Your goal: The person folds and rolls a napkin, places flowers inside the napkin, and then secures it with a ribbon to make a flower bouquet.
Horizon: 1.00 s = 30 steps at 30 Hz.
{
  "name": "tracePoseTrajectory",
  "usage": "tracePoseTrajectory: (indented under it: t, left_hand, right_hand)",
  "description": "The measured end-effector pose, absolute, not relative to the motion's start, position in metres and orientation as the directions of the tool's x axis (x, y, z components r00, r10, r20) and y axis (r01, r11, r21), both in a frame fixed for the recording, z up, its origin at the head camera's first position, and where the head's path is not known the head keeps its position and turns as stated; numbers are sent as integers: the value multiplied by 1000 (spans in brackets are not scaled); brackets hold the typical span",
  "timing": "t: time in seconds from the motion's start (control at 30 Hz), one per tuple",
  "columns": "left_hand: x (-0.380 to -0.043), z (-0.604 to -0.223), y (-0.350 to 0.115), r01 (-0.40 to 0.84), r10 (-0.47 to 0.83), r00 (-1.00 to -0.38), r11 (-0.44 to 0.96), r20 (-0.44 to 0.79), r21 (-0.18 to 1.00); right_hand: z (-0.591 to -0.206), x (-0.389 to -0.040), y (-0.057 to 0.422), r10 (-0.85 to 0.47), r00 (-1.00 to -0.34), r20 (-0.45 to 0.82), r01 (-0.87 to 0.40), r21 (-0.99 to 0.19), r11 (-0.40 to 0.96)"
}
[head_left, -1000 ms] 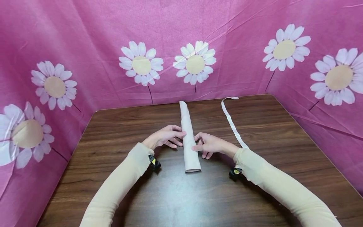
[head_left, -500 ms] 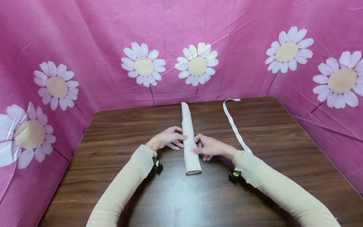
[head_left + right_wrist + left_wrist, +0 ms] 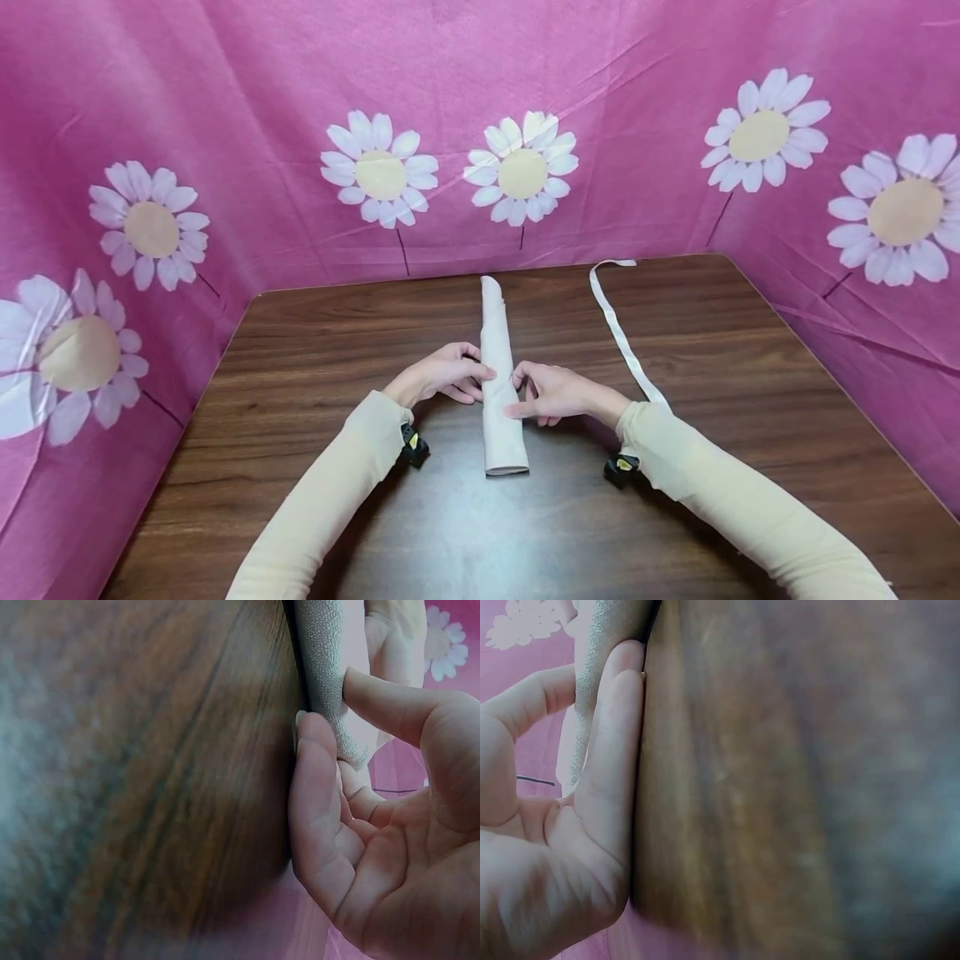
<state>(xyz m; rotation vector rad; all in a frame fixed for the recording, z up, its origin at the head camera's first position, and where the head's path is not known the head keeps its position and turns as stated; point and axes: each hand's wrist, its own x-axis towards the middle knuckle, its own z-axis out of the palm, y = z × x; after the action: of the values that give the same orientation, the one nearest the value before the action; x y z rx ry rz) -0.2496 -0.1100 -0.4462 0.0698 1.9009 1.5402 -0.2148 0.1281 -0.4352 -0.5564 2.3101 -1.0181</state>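
A cream-white cloth [image 3: 497, 437], rolled into a long flattened tube, lies lengthwise on the dark wooden table [image 3: 360, 517]. On its left side my left hand [image 3: 442, 373] grips it, thumb on top and fingers low along the edge by the tabletop. My right hand [image 3: 558, 393] pinches the opposite side slightly nearer to me, thumb on the upper face and index finger bent at the edge. A fine pebbled weave shows on the cloth [image 3: 322, 660] in the right wrist view. The underside of the roll is hidden.
To the right a narrow white strap [image 3: 618, 333] runs from the table's back edge toward the right sleeve [image 3: 697, 442], which hides its near end. A pink curtain [image 3: 450, 58] with printed daisies stands around the back and sides of the table.
The rolled cloth has slid a little toward me, its near end now closer to the table's front. Both hands have come slightly nearer along with it. The strap stays put.
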Motion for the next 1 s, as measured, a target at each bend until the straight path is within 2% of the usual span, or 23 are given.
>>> tracePoseTrajectory:
  t: [0.2,0.4,0.53,0.7,0.8,0.87,1.0]
  left_hand:
    - [-247,-447,-113,-366,442,-771,281,-458,887]
    - [-246,-448,-112,-370,438,-772,280,-461,886]
    - [-243,-445,-112,-378,443,-765,278,-467,883]
    - [-243,-445,-113,-377,445,-766,276,-465,884]
    - [-244,-445,-113,-376,445,-767,273,-463,885]
    - [-244,-446,-113,-380,446,-764,272,-466,884]
    - [-244,-446,-113,-382,449,-761,274,-468,883]
  right_hand:
    - [-431,-212,127,-581,-760,-293,-189,-755,628]
    - [-426,-219,145,-638,-722,-269,-233,-774,589]
    - [-418,-229,177,-638,-749,-178,-326,-740,589]
    - [-409,-245,234,-590,-807,13,-461,-639,616]
    - [-411,-252,272,-549,-830,99,-489,-602,631]
    - [-417,-255,293,-538,-837,98,-472,-627,620]
    - [-431,-257,320,-552,-834,18,-399,-711,579]
